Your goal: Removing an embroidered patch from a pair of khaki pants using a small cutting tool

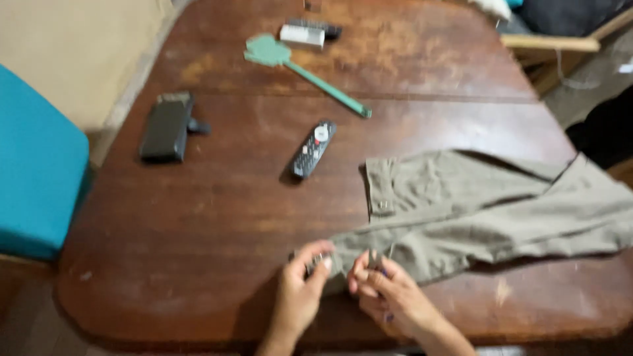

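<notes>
- Left hand [300, 290]: at 6 o'clock in the view, fingers curled, thumb and fingertips pinched on the waistband end of the trousers [481, 204]. The view is blurred; the exact grip point cannot be told.
- Right hand [389, 293]: just beside the left hand, at its 3 o'clock, fingers bent and pinching the same near edge of the cloth. The two hands are close but apart.
- Trousers: khaki-grey, lying flat on the wooden table [217, 217], running from the hands out toward 3 o'clock. A second leg or fold lies alongside, at 12 o'clock of the held edge, with a buttoned flap at its left end.
- Remote control [314, 149]: dark, with light buttons, on the table at 12 o'clock of the hands, near the trousers but not touching.
- Fly swatter [300, 71]: green, lying diagonally beyond the remote.
- Black case [167, 126]: flat, at 10 o'clock of the hands, well apart.
- Brush [310, 31]: a dark and white item, far edge of the table; kind uncertain.
- Teal chair [36, 171]: at 9 o'clock, beside the table.
</notes>
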